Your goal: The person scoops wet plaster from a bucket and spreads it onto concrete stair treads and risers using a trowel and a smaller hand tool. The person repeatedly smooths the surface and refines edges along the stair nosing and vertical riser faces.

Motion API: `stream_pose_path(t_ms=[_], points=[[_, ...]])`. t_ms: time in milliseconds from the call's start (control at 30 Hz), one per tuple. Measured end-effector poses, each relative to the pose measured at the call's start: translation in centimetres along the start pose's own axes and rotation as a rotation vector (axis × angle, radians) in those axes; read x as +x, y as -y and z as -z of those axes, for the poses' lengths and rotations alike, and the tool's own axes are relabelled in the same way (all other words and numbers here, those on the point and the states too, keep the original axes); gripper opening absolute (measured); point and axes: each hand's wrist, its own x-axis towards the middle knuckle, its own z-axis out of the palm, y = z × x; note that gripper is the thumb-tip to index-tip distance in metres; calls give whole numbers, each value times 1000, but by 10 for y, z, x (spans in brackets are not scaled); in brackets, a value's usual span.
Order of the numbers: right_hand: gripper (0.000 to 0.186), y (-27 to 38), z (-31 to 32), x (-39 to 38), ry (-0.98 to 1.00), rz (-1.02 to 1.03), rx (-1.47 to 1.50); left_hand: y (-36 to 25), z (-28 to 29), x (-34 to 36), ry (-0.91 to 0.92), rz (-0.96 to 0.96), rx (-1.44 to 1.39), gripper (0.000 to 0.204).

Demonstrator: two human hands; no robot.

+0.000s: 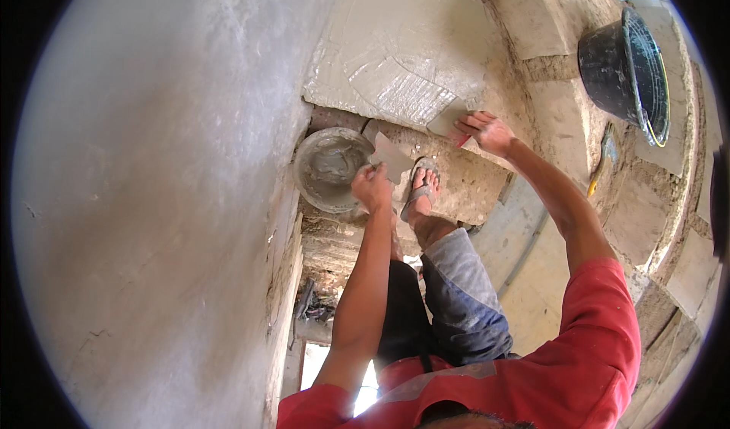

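Note:
My right hand (487, 131) grips a red-handled scraper (449, 119), its grey-smeared blade on the wet, streaked grey coating (388, 53) near that surface's lower edge. My left hand (372, 188) holds a flat, grey-smeared blade (391, 158) at the right rim of a round bucket (323, 170) of grey paste. The left hand's fingers partly hide that tool's handle. My sandalled foot (420, 186) is on a rough step (464, 193) just below the two tools.
A smooth grey wall (144, 201) fills the left side. At upper right are a black bucket (612, 72) and a yellow-handled tool (597, 174) on rough, dusty ledges (646, 208). Dark items (312, 303) lie low down beside the wall, near a bright opening (312, 364).

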Motion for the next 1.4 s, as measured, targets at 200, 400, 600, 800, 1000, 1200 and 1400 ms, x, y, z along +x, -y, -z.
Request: stream_pose_path(t_ms=[200, 400, 600, 800, 1000, 1200, 1400], points=[[62, 48, -24, 35, -348, -415, -24, 10, -8, -2, 13, -68, -122, 17], [56, 126, -73, 47, -274, -553, 58, 14, 2, 1, 16, -78, -76, 14], [45, 94, -36, -3, -487, -506, 50, 2, 7, -6, -11, -136, -45, 17], [34, 60, -31, 73, -357, -1031, -23, 3, 6, 0, -59, -44, -41, 21], [29, 140, -37, 149, -377, -730, 148, -17, 12, 0, -109, -110, 96, 24], [32, 39, -3, 216, -520, -655, 23, -21, 9, 27, -58, -36, -251, 19], [47, 42, -17, 257, -362, -386, -132, -13, 12, 64, 8, -23, -248, 19]])
